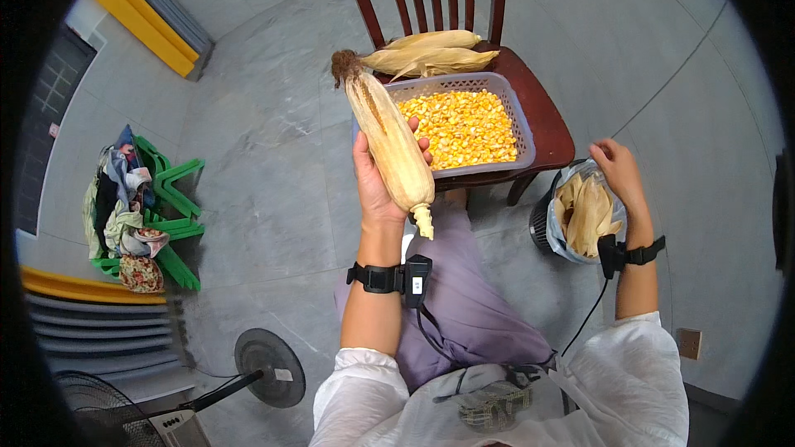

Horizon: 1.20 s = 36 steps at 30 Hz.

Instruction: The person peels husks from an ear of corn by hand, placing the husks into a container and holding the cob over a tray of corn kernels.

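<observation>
My left hand (pixel 380 180) holds a dried ear of corn in its husk (pixel 400 146), tilted with the brown silk up and to the left and the stub of stalk towards me. A lengthwise split in the husk shows darker, orange-brown rows. Behind the ear stands a lilac plastic basket (pixel 526 136) with loose yellow corn kernels (pixel 469 127) in it. My right hand (pixel 615 167) is at the far rim of a bag-lined black bin (pixel 540 223), its fingers bent; whether they pinch anything is hidden. Dry corn husks (pixel 587 214) fill the bin.
The basket rests on a dark red wooden chair (pixel 546 130). Unshelled corn ears (pixel 435 62) lie behind it by the slatted back. To the left, green plastic stools (pixel 177 183) bear a heap of cloths (pixel 127 211). A floor fan's round base (pixel 270 367) is at the lower left.
</observation>
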Each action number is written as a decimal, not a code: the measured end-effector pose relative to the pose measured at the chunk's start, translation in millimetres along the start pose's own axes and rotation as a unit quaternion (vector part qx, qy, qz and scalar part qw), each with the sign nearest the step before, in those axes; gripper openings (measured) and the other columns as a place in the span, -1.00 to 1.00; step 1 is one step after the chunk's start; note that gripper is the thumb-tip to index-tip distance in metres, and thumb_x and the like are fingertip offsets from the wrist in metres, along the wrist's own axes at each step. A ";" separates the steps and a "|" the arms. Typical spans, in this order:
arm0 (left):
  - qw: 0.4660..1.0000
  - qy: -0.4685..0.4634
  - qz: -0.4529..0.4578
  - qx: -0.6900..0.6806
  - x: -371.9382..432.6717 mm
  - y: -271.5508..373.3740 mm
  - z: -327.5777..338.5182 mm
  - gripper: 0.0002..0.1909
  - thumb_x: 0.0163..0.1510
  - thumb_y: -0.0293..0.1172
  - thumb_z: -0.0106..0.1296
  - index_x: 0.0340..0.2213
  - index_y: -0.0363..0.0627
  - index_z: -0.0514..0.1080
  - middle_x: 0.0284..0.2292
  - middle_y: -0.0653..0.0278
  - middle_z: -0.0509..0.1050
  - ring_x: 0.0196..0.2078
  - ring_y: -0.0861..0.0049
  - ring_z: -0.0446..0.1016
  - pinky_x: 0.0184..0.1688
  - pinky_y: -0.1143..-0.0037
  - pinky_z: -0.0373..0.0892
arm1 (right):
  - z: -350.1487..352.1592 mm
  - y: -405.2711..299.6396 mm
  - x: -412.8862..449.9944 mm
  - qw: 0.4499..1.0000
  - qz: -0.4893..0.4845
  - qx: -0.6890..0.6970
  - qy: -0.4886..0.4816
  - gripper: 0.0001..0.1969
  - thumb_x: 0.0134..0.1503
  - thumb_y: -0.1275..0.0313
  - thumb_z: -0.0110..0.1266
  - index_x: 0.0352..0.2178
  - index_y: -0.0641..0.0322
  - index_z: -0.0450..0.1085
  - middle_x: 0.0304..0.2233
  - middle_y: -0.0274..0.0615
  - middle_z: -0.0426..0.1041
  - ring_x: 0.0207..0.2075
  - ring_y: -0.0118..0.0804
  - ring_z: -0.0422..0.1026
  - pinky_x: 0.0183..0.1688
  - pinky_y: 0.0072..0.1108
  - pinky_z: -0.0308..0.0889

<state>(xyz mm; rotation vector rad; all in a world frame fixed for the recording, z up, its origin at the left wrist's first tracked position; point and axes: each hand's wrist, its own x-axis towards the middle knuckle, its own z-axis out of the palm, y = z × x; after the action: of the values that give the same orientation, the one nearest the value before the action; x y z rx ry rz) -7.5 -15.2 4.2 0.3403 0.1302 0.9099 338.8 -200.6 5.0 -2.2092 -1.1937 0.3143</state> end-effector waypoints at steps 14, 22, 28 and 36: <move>0.998 0.008 0.052 0.034 0.4 4.2 -7.0 -0.59 0.21 -0.21 -0.42 -0.01 -0.16 0.17 -0.13 0.14 0.36 -0.07 0.32 0.35 0.05 0.36 0.24 | 97.7 -235.0 -34.2 0.944 -0.286 0.145 -0.078 -0.80 -0.08 0.45 0.12 -0.41 0.37 0.38 -0.46 -0.15 0.40 -0.44 -0.33 0.42 -0.33 -0.56 0.33; 0.977 0.042 0.189 0.089 -1.8 6.3 -2.6 -0.65 0.15 -0.40 -0.16 -0.03 -0.11 0.14 -0.09 0.23 0.30 -0.03 0.43 0.30 0.05 0.40 0.24 | 116.9 -247.9 -33.2 0.944 -0.316 0.095 -0.007 -0.77 -0.13 0.40 0.09 -0.49 0.40 0.34 -0.43 0.07 0.34 -0.37 0.03 0.37 -0.29 -0.33 0.29; 0.967 0.067 0.183 0.165 1.2 16.0 -6.1 -0.60 0.12 -0.46 -0.10 -0.02 -0.15 0.09 -0.09 0.22 0.28 -0.03 0.45 0.30 0.02 0.43 0.25 | 122.4 -267.8 -24.6 0.950 -0.312 0.009 -0.013 -0.80 -0.13 0.41 0.04 -0.57 0.41 0.31 -0.54 0.11 0.37 -0.47 0.08 0.38 -0.39 -0.31 0.30; 0.946 0.113 0.227 0.202 0.0 24.0 -6.3 -0.33 0.00 -0.52 0.08 0.06 -0.15 -0.05 -0.06 0.17 0.23 -0.03 0.45 0.27 0.00 0.45 0.27 | 132.9 -281.9 -14.2 0.939 -0.339 0.040 -0.050 -0.82 -0.11 0.46 0.00 -0.60 0.45 0.28 -0.63 0.21 0.36 -0.54 0.16 0.39 -0.44 -0.25 0.30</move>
<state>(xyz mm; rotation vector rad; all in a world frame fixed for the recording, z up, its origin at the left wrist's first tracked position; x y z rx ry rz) -27.2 -0.2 6.5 0.6634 0.4683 1.3819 77.5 -43.0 70.1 -1.5960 -1.8654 0.1805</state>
